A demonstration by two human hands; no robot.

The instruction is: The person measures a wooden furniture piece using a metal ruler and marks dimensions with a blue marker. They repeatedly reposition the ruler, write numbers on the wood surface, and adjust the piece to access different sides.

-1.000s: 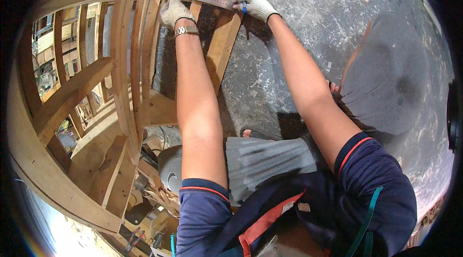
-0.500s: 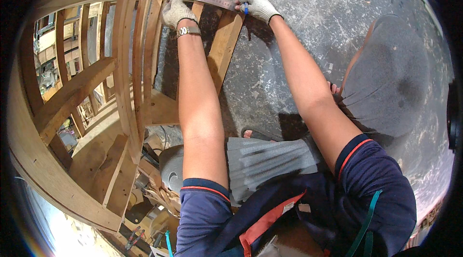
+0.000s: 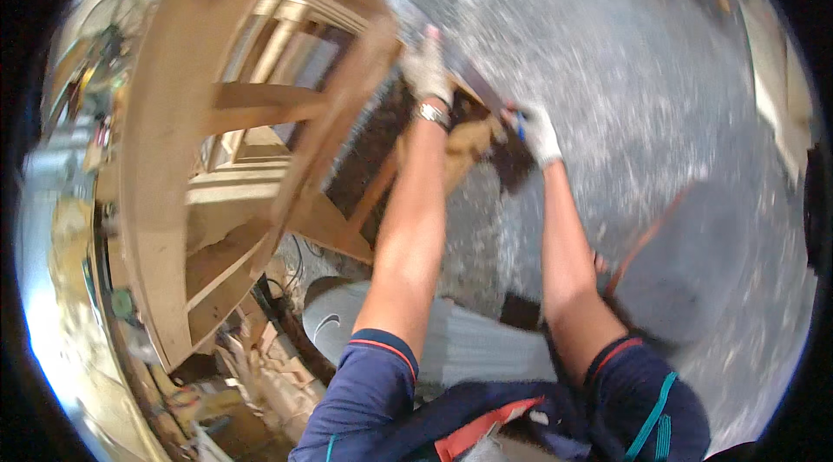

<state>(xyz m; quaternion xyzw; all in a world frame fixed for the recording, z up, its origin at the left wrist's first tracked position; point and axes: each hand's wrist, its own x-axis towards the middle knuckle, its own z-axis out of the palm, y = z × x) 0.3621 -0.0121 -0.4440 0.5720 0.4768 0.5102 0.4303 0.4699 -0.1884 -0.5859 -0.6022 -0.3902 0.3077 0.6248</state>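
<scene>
My left hand (image 3: 428,72), in a pale knit glove with a metal-banded watch at the wrist, grips a long steel ruler (image 3: 482,87), its thumb along the metal. The ruler lies along the outer edge of a slatted wooden frame (image 3: 260,106). My right hand (image 3: 540,132), gloved too, is closed at the ruler's near right end around a small blue pen-like thing (image 3: 521,124). Motion blur hides its exact kind. Below the ruler, between my forearms, a wooden slat (image 3: 468,150) slants down from the right hand's side.
A grey scuffed floor (image 3: 625,98) spreads to the right. Wood offcuts (image 3: 273,358) lie in a heap at the lower left, by a dark cable (image 3: 299,267). My grey-clothed knee (image 3: 694,262) is at the right. Cluttered goods line the far left.
The view has swung, so frame and hands appear further right and lower, and more of the frame's broad side shows. Both hands stay at the ruler.
</scene>
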